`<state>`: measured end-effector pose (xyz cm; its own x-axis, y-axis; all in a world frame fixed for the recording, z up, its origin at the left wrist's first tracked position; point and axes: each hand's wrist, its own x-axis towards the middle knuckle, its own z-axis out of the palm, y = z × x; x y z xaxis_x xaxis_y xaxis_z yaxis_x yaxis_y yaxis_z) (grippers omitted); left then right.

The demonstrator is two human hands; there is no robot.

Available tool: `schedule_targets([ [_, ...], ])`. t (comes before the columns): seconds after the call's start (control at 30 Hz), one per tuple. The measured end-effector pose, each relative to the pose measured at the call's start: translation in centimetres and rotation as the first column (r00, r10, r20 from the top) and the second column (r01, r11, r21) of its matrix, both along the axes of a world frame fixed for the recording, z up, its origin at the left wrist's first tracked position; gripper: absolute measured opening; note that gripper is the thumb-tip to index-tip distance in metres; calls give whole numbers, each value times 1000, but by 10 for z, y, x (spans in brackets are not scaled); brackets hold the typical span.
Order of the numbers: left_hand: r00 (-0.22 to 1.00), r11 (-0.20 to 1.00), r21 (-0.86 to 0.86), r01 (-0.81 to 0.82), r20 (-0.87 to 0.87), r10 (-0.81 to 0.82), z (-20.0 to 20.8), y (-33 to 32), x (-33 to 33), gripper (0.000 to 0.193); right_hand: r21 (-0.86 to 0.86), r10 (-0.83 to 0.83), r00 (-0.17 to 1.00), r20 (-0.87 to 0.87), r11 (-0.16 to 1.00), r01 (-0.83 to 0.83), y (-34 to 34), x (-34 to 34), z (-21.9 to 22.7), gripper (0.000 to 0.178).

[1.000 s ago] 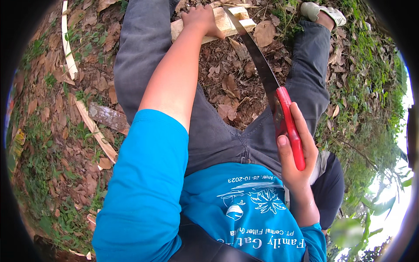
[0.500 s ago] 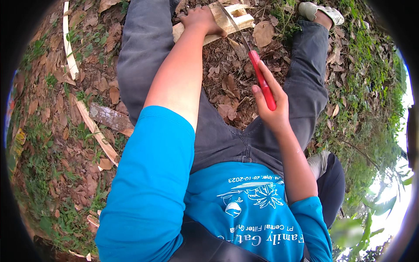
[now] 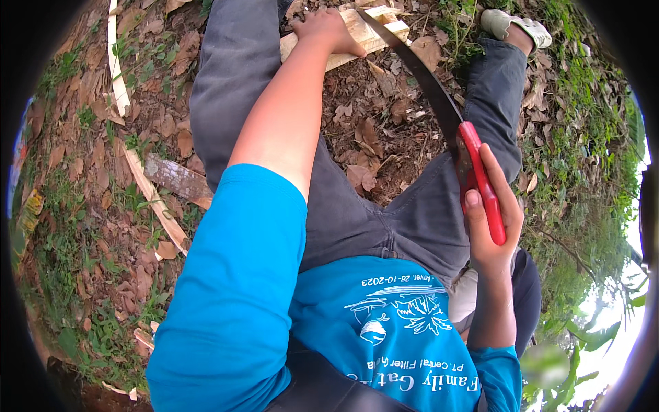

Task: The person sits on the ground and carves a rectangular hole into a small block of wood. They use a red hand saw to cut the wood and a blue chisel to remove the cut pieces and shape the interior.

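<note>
My right hand (image 3: 495, 233) is wrapped round the red handle of a pruning saw (image 3: 434, 86), index finger laid along it. The dark, curved blade reaches up and left, its tip close above pale split wood (image 3: 375, 42) between my legs. Whether the tip touches the wood I cannot tell. My left hand (image 3: 325, 31) presses down over the left part of that wood, gripping it with the thumb toward the near edge. Several pale pieces seem to lie together there, and the far ends run near the top rim of the view.
My grey-trousered legs (image 3: 237, 89) flank the wood, the right foot in a light shoe (image 3: 515, 29). On the left lie long pale wood strips (image 3: 152, 196) and a bark-covered slab (image 3: 177, 180). Brown leaves (image 3: 367, 137) and low green plants (image 3: 570, 151) cover the ground.
My right hand has drawn the saw back, down and to the right, so more of the blade shows. My left hand stays on the wood.
</note>
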<state>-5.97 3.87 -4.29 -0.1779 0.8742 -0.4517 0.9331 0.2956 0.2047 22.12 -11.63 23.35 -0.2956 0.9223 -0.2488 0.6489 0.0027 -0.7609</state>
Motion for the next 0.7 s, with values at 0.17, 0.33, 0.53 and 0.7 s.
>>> schedule_targets([
  [0.17, 988, 988, -9, -156, 20, 156, 7, -11, 12, 131, -52, -215, 965, -149, 976, 209, 46, 33, -20, 48],
  [0.33, 999, 999, -9, -44, -20, 44, 7, -10, 16, 122, -212, -149, 984, -94, 969, 126, 12, 25, 13, 56],
  [0.53, 961, 926, 289, 242, -205, -187, -8, -39, 45, 87, -300, -378, 907, -189, 901, 313, -15, 49, 49, 62],
  [0.7, 906, 818, 400, 413, -272, -325, -10, -46, 74, 79, -342, -515, 779, -357, 848, 404, -46, 68, 67, 78],
])
